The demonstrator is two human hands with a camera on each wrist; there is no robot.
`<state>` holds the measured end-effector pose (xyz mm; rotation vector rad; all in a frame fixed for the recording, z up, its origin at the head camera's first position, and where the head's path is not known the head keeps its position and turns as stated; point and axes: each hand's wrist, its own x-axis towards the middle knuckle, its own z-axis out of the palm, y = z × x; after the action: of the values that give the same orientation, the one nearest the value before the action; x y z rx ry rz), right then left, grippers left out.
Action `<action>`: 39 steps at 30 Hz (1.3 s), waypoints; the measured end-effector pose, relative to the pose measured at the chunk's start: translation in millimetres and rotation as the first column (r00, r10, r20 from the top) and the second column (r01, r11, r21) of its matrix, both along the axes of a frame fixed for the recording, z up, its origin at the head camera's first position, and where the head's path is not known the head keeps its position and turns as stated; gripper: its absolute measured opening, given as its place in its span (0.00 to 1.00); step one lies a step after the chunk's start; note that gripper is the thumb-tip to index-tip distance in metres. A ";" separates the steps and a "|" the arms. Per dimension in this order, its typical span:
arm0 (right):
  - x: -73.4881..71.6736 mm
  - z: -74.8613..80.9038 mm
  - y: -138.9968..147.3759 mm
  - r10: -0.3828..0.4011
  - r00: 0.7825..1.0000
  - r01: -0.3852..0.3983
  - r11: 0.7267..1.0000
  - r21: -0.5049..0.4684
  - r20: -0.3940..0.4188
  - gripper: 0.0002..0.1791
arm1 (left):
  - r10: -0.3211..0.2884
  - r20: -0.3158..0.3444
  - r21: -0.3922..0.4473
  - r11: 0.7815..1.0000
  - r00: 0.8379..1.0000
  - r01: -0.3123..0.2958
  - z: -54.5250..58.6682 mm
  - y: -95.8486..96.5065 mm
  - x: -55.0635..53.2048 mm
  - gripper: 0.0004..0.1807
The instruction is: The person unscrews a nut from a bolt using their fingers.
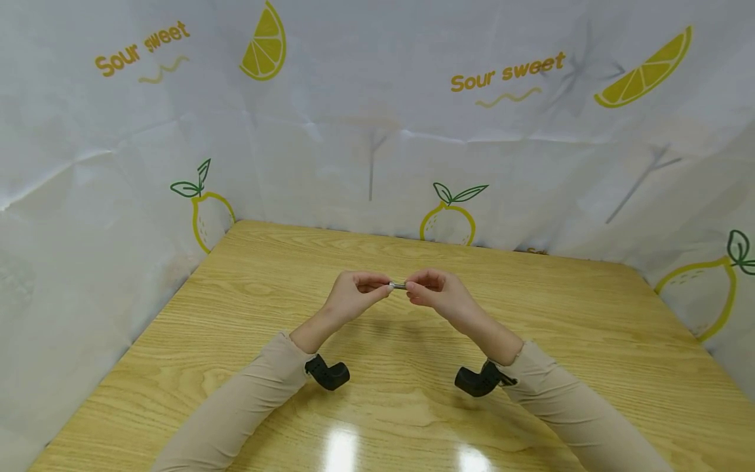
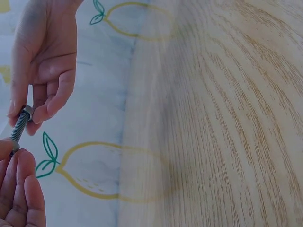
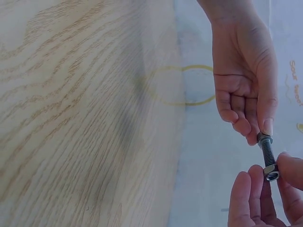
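Observation:
Over the table, a metal bolt point(image 1: 399, 286) spans the small gap between the two hands. My left hand point(image 1: 354, 295) pinches one end between thumb and fingertips. At the other end, a hex nut point(image 3: 271, 173) sits on the thread, and my right hand point(image 1: 444, 295) holds it between thumb and fingers. The threaded shank point(image 2: 20, 127) shows bare between the hands in the left wrist view. In the right wrist view a wider metal part point(image 3: 264, 138) shows at the left fingertips, partly covered by them.
The wood-grain table point(image 1: 377, 406) stretches beneath both arms. A white sheet point(image 1: 330, 157) printed with lemons and lettering hangs behind and at the sides. Each wrist carries a black camera mount, one on the left point(image 1: 328, 373) and one on the right point(image 1: 478, 380).

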<state>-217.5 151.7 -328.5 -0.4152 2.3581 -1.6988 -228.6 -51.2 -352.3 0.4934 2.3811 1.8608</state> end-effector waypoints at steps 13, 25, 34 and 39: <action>-2.2 -2.3 1.8 0.025 1.000 -0.025 0.996 0.082 0.000 0.20 | 0.000 0.007 0.010 1.000 1.000 0.000 -1.5 0.6 -0.6 0.13; -1.9 -1.7 3.2 0.028 1.000 -0.026 0.995 0.093 -0.014 0.20 | 0.001 0.013 0.005 1.000 1.000 -0.001 -2.8 0.5 -1.6 0.13; 0.6 -1.2 1.8 -0.002 1.000 0.004 0.998 0.068 -0.030 0.18 | 0.012 0.023 0.002 1.000 1.000 -0.012 -1.3 0.4 -0.4 0.13; 0.1 -1.5 1.8 -0.009 0.999 0.015 0.994 0.109 -0.050 0.19 | 0.012 0.017 -0.004 1.000 1.000 -0.012 -2.4 0.6 -1.3 0.13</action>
<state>-217.4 153.4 -330.0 -0.4299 2.4799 -1.5726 -229.8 -50.6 -354.6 0.4621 2.3816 1.8568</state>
